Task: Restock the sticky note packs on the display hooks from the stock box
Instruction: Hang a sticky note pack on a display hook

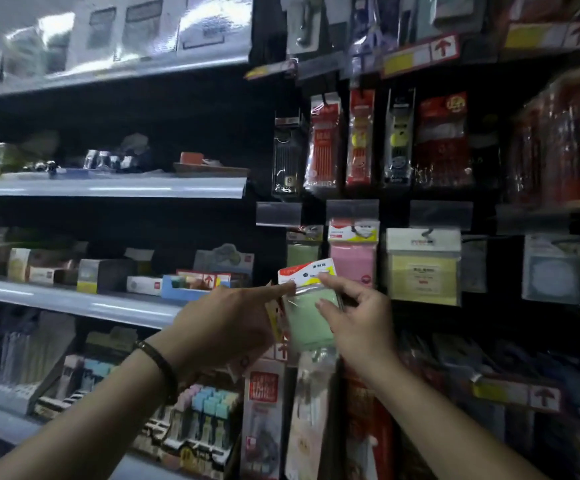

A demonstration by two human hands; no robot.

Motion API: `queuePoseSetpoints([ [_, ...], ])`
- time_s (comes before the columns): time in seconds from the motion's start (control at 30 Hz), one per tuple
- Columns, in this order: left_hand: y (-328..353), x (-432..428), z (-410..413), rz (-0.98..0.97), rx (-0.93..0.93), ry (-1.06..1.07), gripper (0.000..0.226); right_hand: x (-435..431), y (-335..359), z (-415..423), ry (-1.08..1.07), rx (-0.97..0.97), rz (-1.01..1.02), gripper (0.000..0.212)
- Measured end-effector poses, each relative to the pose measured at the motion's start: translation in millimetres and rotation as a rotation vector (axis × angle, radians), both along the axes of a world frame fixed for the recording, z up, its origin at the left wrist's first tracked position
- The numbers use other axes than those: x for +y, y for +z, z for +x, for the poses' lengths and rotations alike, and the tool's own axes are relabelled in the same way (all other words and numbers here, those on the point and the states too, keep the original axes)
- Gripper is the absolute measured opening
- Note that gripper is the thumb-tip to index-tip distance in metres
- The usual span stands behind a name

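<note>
Both forearms reach up from 6 o'clock, and the hands meet on a green sticky note pack (311,317). The left hand (233,323) grips its left edge with the forefinger stretched onto the header card. The right hand (357,313) pinches its right side, thumb on the front. A pink pack (352,261) hangs at its 1 o'clock.

light: dim | left: grey shop shelves (108,187) stocked | right: black back panel (271,88) hung with packets (357,140)
</note>
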State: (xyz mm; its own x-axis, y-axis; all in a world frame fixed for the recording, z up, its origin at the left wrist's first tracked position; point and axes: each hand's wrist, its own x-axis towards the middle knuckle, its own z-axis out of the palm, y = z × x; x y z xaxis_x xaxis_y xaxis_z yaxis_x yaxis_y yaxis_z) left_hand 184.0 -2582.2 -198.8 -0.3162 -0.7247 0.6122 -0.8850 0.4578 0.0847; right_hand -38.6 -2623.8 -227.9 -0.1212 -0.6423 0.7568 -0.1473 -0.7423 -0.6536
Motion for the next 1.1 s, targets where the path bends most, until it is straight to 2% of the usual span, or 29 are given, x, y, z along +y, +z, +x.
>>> queuePoseSetpoints([
  [0.1, 17, -17, 14, -0.044, -0.024, -0.025, 0.075, -11, 16, 22, -0.007, -0.039, -0.057, 0.039],
  [0.3, 24, -46, 27, -0.096, -0.031, 0.025, 0.099, -28, 37, 55, 0.041, -0.185, -0.083, 0.039],
  [0.53, 34, -62, 36, -0.076, -0.021, 0.043, 0.1, -50, 46, 80, 0.096, -0.323, -0.065, 0.037],
  [0.8, 36, -74, 41, -0.049, -0.007, 0.093, 0.1, -65, 53, 88, 0.027, -0.347, -0.041, 0.034],
  [1.0, 36, -86, 35, -0.016, 0.001, 0.156, 0.091, -65, 55, 83, -0.117, -0.219, 0.022, 0.034],
  [1.1, 37, -90, 33, 0.009, 0.001, 0.173, 0.09, -67, 61, 83, -0.319, 0.008, 0.019, 0.037],
])
